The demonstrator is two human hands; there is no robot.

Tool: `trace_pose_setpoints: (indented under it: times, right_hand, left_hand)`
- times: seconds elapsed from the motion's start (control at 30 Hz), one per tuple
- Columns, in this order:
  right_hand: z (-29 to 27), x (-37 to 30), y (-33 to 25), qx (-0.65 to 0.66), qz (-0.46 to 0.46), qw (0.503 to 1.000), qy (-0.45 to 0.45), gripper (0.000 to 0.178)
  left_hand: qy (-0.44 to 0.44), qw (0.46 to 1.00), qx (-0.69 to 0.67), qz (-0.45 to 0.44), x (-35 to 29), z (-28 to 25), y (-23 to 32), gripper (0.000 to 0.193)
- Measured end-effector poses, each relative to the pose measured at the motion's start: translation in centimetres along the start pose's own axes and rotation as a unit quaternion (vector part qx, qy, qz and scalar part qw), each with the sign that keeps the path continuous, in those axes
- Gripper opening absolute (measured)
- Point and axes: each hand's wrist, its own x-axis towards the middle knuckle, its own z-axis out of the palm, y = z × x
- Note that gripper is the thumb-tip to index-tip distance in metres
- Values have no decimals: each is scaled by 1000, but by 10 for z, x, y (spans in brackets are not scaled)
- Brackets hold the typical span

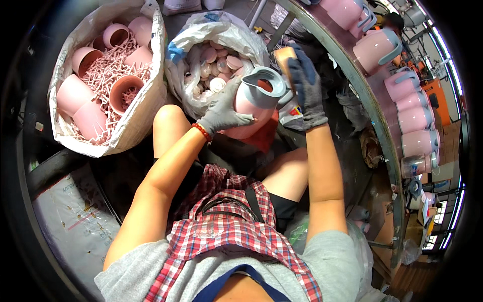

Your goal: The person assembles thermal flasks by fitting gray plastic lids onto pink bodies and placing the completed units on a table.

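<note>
A pink pitcher [251, 104] with a grey spouted rim and grey handle stands upright above my lap, its top open. My left hand [224, 111], in a grey glove, wraps round the pitcher's left side. To the right of the pitcher is my right hand [308, 90], in a grey and dark blue glove. Its fingers are closed on a tan, wood-like block [285, 56], held beside the rim and handle. The far side of the block is hidden by the glove. Beneath the pitcher shows something red [266, 133].
A white sack [59, 110] at left holds pink cylindrical shells and pink sticks. Ahead, another white bag [193, 30] holds round pink and whitish discs. A metal-edged bench [370, 108] curves along the right, carrying several finished-looking pink pitchers [415, 119].
</note>
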Motion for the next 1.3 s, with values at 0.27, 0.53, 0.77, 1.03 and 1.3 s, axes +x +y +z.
trace_pose_setpoints:
  times: [0.27,0.53,0.77,1.03,1.3]
  right_hand:
    - [-3,-63,174,-25,132,982,130,58]
    - [-4,-69,155,-353,31,932,-71,50]
    - [-47,-43,-63,189,263,930,-172,45]
    - [-40,-71,-104,187,338,906,-170,42]
    - [-91,-38,-114,97,105,990,8,28]
  left_hand:
    - [0,972,-226,-62,-22,-50,10,93]
    - [-26,958,-249,-137,-27,-62,33,80]
    - [-59,824,-525,-203,-33,-38,15,78]
    - [-166,730,-628,-214,-32,-6,-5,80]
    - [-155,755,-609,-188,-33,0,-16,72]
